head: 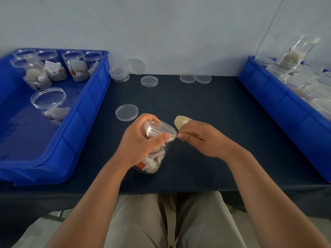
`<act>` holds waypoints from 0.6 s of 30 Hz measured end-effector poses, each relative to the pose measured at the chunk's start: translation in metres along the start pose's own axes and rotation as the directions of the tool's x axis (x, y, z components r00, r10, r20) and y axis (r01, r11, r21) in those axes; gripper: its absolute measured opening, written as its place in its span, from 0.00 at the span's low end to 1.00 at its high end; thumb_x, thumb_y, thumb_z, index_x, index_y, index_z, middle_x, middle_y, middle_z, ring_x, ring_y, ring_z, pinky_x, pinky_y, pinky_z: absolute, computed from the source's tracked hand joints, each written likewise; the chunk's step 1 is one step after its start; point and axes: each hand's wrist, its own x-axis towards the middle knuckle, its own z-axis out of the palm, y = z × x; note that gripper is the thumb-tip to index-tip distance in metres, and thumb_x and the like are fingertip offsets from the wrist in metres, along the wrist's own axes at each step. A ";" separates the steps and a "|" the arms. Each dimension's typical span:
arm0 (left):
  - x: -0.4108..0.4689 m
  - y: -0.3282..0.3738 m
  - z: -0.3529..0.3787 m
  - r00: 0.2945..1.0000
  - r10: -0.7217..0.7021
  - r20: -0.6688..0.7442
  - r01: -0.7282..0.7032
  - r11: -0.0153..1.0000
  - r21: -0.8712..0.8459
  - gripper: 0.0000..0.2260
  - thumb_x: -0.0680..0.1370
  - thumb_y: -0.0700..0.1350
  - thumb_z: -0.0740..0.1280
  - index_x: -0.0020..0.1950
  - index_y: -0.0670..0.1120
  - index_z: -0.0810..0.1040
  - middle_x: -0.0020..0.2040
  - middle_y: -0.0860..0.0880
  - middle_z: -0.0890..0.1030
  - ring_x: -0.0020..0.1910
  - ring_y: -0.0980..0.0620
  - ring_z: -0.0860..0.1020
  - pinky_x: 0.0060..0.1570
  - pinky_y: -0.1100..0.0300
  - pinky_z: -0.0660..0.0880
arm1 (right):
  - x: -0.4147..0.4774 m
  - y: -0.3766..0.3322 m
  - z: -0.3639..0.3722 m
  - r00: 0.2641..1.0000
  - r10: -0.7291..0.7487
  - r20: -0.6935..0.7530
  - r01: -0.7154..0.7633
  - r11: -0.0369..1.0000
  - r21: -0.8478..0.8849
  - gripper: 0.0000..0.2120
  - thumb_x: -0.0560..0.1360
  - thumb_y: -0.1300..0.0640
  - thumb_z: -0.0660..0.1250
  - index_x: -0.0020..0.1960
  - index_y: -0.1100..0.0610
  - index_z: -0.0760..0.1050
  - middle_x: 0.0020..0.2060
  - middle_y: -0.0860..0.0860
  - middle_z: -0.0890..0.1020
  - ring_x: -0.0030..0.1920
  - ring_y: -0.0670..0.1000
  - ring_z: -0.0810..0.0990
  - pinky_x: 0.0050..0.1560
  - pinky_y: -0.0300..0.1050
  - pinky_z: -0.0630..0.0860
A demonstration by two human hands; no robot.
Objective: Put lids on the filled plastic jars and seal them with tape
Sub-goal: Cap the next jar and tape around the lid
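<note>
My left hand (pixel 141 140) grips a clear plastic jar (pixel 154 158) of white sachets near its top, tilted over the dark table. A clear lid (pixel 161 128) sits on the jar's mouth. My right hand (pixel 198 138) holds a roll of clear tape (pixel 180 121), with its fingertips pinched right at the lid's rim. The tape strip itself is too thin to make out. One loose lid (pixel 126 112) lies just beyond my left hand.
A blue bin (pixel 86 111) on the left holds several open filled jars (pixel 52 68). A blue bin (pixel 279 97) on the right holds capped jars, one lying on top (pixel 295 54). More loose lids (pixel 149 81) lie along the table's far edge by the wall.
</note>
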 end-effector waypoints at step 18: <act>-0.001 -0.011 0.007 0.978 -0.010 -0.210 -0.012 0.995 -0.101 0.21 0.72 0.64 0.69 0.59 0.54 0.77 0.53 0.61 0.83 0.53 0.59 0.82 0.49 0.70 0.75 | -0.040 0.020 0.053 0.933 0.297 -0.201 -0.348 0.887 -0.303 0.22 0.83 0.37 0.52 0.71 0.37 0.77 0.46 0.45 0.69 0.44 0.45 0.70 0.39 0.39 0.67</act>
